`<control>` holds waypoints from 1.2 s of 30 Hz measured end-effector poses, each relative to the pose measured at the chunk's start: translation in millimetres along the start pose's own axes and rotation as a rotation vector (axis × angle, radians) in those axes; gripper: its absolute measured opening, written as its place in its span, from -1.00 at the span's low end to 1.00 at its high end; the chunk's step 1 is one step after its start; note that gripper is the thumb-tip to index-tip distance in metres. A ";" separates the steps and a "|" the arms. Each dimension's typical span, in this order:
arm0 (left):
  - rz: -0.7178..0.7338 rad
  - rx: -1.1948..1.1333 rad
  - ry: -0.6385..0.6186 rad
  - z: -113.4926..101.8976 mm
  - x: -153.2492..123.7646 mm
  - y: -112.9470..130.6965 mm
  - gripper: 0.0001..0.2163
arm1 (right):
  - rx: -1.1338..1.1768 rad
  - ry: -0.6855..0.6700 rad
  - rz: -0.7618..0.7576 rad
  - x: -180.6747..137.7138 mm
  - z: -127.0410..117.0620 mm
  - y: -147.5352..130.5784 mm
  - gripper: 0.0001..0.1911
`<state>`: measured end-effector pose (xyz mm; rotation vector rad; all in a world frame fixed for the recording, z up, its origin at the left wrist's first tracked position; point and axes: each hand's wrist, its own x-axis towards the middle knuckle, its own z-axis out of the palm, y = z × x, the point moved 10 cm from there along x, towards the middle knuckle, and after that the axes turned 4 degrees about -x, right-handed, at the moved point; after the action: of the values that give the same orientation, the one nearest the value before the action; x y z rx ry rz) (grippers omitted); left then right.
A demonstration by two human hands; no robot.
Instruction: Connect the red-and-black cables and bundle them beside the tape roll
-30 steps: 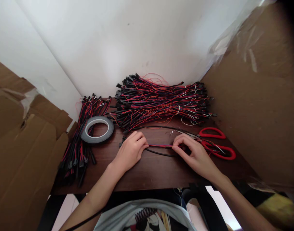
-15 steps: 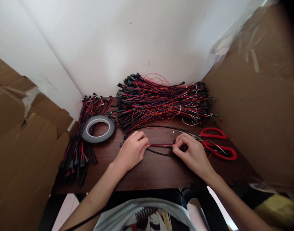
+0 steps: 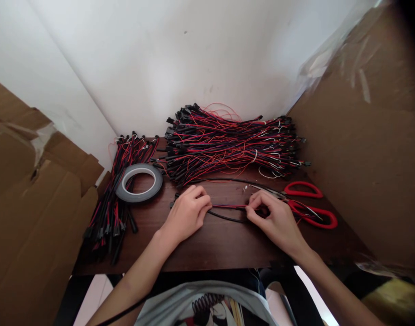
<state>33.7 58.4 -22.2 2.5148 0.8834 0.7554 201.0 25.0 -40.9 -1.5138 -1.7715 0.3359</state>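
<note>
A wire harness (image 3: 229,206) with red and dark strands runs straight between my hands, low over the brown table. My left hand (image 3: 190,209) is closed around its left part, and a black connector shows just past the knuckles. The fingertips of my right hand (image 3: 271,214) pinch the harness farther right. A black cable (image 3: 226,219) curves below the strands and passes under both hands. Red-handled scissors (image 3: 304,190) lie beside my right hand, partly crossed by thin wires. What lies inside each palm is hidden.
A big pile of wire harnesses (image 3: 228,145) lies along the wall. At left, a grey tape roll (image 3: 122,192) rests on a smaller bundle of harnesses (image 3: 110,199). Cardboard panels (image 3: 367,158) stand at both sides of the table (image 3: 207,253).
My right hand has shifted very slightly right along the harness, partly with a small shift of the view. My left hand holds its place.
</note>
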 end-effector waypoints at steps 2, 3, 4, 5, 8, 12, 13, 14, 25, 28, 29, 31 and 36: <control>-0.006 -0.010 0.000 -0.1 0.2 -0.3 -0.82 | 0.015 -0.015 0.021 -0.5 0.3 3.0 -0.88; -0.010 -0.014 0.000 -0.2 0.2 -0.5 -0.82 | 0.021 -0.024 0.024 -0.7 0.8 3.4 -0.92; -0.013 -0.017 0.000 -0.2 0.2 -0.7 -0.82 | 0.024 -0.034 0.016 -0.7 1.4 2.5 -0.95; -0.016 -0.021 0.000 -0.2 0.2 -0.8 -0.82 | 0.025 -0.047 -0.001 -0.6 2.2 0.5 -0.98; -0.022 -0.031 0.002 -0.4 0.3 -1.6 -0.83 | 0.025 -0.082 -0.051 -0.5 3.0 -4.9 -0.88; -0.031 -0.050 0.009 -1.3 0.2 -3.4 -0.84 | 0.047 -0.115 -0.051 -1.5 0.1 0.3 -0.85; -0.034 -0.055 0.012 -1.5 0.2 -3.9 -0.84 | 0.052 -0.116 -0.051 -1.9 -1.2 2.4 -0.85; -0.036 -0.060 0.015 -1.9 0.1 -4.2 -0.85 | 0.057 -0.110 -0.052 -2.2 -3.1 4.4 -0.85; -0.040 -0.072 0.027 -3.5 1.4 -3.0 -0.84 | 0.036 -0.072 -0.029 -0.4 -7.4 5.0 -0.83; -0.032 -0.065 0.020 -2.6 1.4 -2.7 -0.84 | 0.000 -0.030 0.009 0.8 -8.2 6.9 -0.81; -0.030 -0.062 0.016 -2.2 1.3 -2.5 -0.84 | -0.014 -0.015 0.022 1.1 -8.2 7.6 -0.80; -0.026 -0.056 0.005 -1.2 1.1 -2.0 -0.84 | -0.039 0.016 0.041 1.6 -8.6 8.2 -0.80; -0.019 -0.041 0.005 -1.7 0.8 -1.0 -0.83 | -0.036 0.047 0.063 0.9 -9.8 8.5 -0.83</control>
<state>32.7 59.9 -21.1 2.4666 0.8841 0.7657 214.0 25.4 -39.4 -1.5929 -1.7039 0.2996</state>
